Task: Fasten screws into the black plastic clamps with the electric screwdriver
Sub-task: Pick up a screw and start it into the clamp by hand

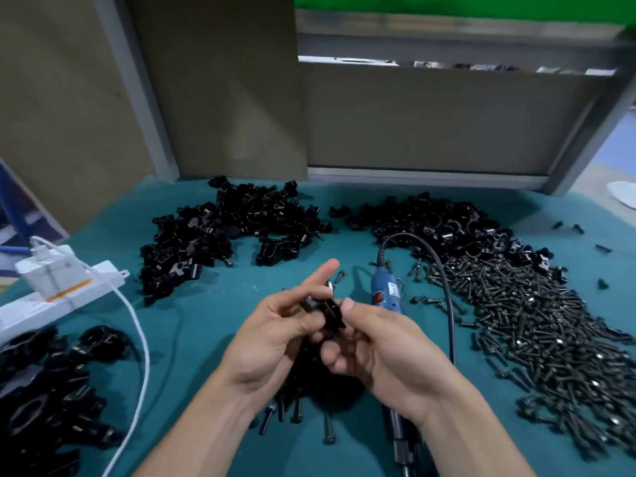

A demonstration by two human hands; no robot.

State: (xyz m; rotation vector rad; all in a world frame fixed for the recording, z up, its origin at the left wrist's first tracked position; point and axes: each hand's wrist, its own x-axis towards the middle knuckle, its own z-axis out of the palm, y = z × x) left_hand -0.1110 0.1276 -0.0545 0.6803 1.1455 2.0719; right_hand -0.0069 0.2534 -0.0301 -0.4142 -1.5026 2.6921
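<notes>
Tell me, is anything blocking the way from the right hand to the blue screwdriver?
Nothing visible blocks it. The electric screwdriver lies uncovered on the green mat beside the right hand, its black cable arching alongside. But that hand and the left hand are gripping a black clamp.

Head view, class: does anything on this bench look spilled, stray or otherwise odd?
Nothing looks damaged. A few loose screws lie at the near centre, apart from the main screw pile, and several small black parts sit scattered far right. The electric screwdriver lies idle; left hand and right hand hold one black clamp.
</notes>
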